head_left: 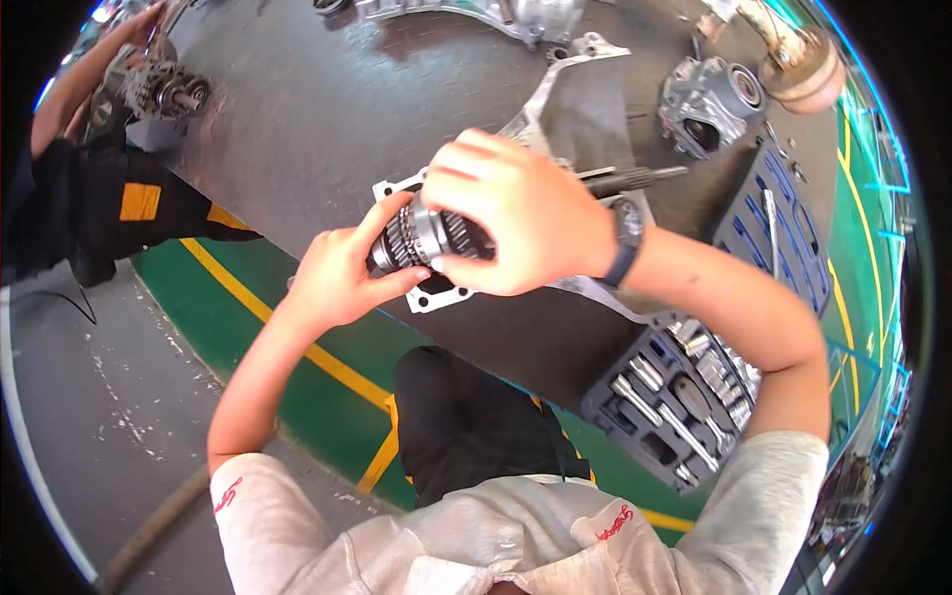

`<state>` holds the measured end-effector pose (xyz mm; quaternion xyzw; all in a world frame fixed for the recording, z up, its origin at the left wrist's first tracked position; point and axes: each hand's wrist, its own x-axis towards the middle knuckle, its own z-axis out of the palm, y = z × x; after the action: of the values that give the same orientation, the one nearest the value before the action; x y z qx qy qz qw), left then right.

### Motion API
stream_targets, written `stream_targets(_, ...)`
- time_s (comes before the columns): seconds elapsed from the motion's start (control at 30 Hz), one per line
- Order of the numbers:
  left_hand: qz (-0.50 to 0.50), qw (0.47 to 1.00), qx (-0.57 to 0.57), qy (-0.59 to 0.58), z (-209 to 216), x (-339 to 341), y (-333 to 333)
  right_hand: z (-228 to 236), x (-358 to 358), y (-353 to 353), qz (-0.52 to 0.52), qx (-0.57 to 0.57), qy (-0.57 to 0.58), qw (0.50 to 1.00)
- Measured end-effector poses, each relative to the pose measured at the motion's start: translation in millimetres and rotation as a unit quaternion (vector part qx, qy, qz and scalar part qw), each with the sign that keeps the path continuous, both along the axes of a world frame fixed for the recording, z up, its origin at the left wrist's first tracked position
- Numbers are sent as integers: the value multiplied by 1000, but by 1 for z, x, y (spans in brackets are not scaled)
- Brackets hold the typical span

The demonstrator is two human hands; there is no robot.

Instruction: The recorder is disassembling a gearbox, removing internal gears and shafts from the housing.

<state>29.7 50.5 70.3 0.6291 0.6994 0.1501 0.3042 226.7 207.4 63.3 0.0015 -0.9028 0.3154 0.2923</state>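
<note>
A steel gear cluster (426, 236) with toothed rings and a smooth band sits between my two hands, tilted. My left hand (337, 278) grips its left end, thumb below and fingers along the far side. From above and the right, my right hand (526, 213) curls around its other end, partly hiding it. Beneath the hands lies a pale metal housing (436, 297) with a flat flange and bolt holes; my hands cover much of it. A splined shaft (645, 178) sticks out to the right, past my right hand; its inner end is hidden.
On the dark workbench (288, 109), an open socket set (659, 407) lies near right, a blue-lined tool tray (778, 223) beyond it. A gearbox casing (709, 104) stands far right, a large casting (486, 15) at the back. At far left, another person's arm (84, 79) is beside a gear assembly (169, 94).
</note>
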Motion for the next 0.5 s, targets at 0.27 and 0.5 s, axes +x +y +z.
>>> stream_targets(0.27, 6, 994, -103, -40, 15, -10, 10, 18, 9, 10, -163, -88, 48, 981)
stream_targets(0.5, -27, 994, -85, -69, 9, -16, 15, 33, 123, 41, -289, 107, -336, 890)
